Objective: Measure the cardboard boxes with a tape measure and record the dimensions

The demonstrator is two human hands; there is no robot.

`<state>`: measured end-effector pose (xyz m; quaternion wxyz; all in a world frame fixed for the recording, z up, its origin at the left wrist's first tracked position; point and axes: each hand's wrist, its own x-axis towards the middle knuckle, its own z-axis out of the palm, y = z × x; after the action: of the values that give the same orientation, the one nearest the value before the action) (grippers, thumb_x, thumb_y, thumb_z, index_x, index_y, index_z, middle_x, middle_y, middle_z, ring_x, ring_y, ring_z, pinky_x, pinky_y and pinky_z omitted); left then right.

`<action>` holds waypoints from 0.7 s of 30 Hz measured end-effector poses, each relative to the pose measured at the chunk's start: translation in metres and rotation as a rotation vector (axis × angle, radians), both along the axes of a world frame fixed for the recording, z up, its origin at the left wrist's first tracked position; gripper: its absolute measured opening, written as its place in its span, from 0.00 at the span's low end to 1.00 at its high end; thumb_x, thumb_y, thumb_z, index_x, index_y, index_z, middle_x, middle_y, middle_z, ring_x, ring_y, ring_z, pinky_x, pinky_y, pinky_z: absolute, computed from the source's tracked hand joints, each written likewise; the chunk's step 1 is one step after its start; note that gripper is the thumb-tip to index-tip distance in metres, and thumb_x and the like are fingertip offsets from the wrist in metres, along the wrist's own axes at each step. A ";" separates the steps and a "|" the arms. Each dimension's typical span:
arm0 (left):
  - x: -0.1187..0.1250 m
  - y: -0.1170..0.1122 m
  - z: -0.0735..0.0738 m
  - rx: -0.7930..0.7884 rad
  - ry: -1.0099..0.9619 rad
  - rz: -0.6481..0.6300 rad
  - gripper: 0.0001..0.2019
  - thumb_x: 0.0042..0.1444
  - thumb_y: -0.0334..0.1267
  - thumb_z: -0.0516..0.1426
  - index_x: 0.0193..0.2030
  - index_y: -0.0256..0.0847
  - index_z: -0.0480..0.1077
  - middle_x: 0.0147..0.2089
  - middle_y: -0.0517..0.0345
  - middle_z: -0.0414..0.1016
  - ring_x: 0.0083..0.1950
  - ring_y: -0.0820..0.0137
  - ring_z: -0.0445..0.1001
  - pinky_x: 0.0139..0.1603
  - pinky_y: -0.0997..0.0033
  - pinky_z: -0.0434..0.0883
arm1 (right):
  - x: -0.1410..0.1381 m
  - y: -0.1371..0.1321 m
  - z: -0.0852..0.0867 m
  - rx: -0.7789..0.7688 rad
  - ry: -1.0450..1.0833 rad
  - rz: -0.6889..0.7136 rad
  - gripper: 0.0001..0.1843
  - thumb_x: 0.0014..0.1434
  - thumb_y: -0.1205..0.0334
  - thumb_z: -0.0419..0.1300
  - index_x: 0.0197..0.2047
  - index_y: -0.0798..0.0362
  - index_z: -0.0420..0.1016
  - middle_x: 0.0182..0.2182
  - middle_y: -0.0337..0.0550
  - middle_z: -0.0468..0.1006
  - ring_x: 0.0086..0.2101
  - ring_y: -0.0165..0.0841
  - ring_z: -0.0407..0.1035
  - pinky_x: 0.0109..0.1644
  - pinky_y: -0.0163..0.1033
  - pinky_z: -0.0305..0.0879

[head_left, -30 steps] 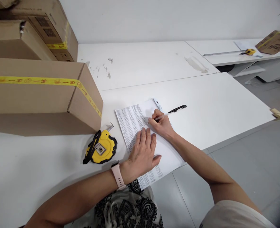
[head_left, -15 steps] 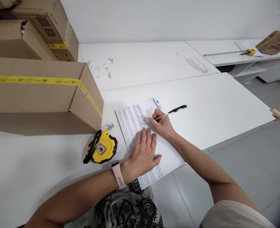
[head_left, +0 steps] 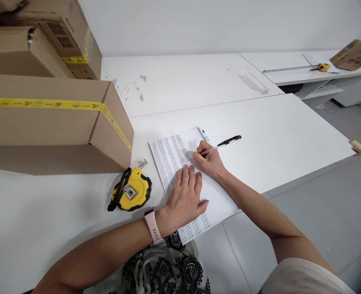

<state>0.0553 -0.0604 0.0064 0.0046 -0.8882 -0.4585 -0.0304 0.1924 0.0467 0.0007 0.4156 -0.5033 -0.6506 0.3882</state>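
Observation:
A printed sheet of paper point(head_left: 168, 157) covered in small rows of figures lies on the white table point(head_left: 275, 139). My left hand point(head_left: 183, 198) rests flat on the sheet with its fingers stretched out, a pale pink watch on the wrist. My right hand point(head_left: 209, 161) is closed round a pen point(head_left: 220, 145) with a black cap end, and the pen's tip touches the paper. A yellow and black tape measure point(head_left: 130, 190) lies on the table just left of the sheet, its metal hook sticking out.
A long cardboard box point(head_left: 51, 122) with yellow tape stands at the left, more boxes point(head_left: 45, 36) stacked behind it. A second white table point(head_left: 183, 81) adjoins at the back. Far right, another desk holds a tape measure point(head_left: 321, 66) and a box point(head_left: 353, 54).

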 end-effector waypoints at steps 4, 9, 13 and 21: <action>0.000 0.000 -0.001 -0.021 -0.014 0.000 0.39 0.66 0.57 0.50 0.70 0.21 0.58 0.72 0.24 0.57 0.73 0.39 0.56 0.72 0.45 0.54 | 0.000 -0.001 0.001 0.003 -0.011 -0.015 0.13 0.51 0.64 0.60 0.23 0.49 0.56 0.20 0.32 0.58 0.24 0.28 0.53 0.28 0.38 0.50; -0.001 -0.001 -0.002 -0.018 -0.021 -0.001 0.40 0.66 0.57 0.51 0.70 0.21 0.57 0.72 0.24 0.56 0.73 0.39 0.55 0.72 0.44 0.53 | 0.001 -0.001 0.000 0.025 0.033 -0.088 0.14 0.53 0.63 0.61 0.23 0.49 0.57 0.20 0.32 0.58 0.24 0.28 0.53 0.29 0.38 0.51; -0.001 -0.001 -0.002 -0.012 -0.022 -0.008 0.39 0.66 0.57 0.51 0.70 0.21 0.57 0.72 0.24 0.56 0.73 0.39 0.55 0.72 0.44 0.53 | 0.002 0.002 -0.002 0.059 0.122 -0.145 0.13 0.58 0.56 0.62 0.30 0.49 0.62 0.23 0.32 0.63 0.24 0.28 0.56 0.29 0.38 0.54; -0.001 -0.001 -0.006 0.006 -0.014 0.006 0.40 0.65 0.57 0.52 0.70 0.22 0.57 0.72 0.23 0.55 0.73 0.38 0.54 0.71 0.43 0.54 | 0.003 0.007 -0.009 -0.136 0.273 0.019 0.23 0.53 0.42 0.67 0.33 0.48 0.60 0.20 0.32 0.69 0.21 0.30 0.64 0.28 0.38 0.60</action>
<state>0.0544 -0.0610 0.0007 0.0043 -0.8865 -0.4611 -0.0379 0.1954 0.0539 -0.0080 0.4615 -0.4667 -0.5649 0.5001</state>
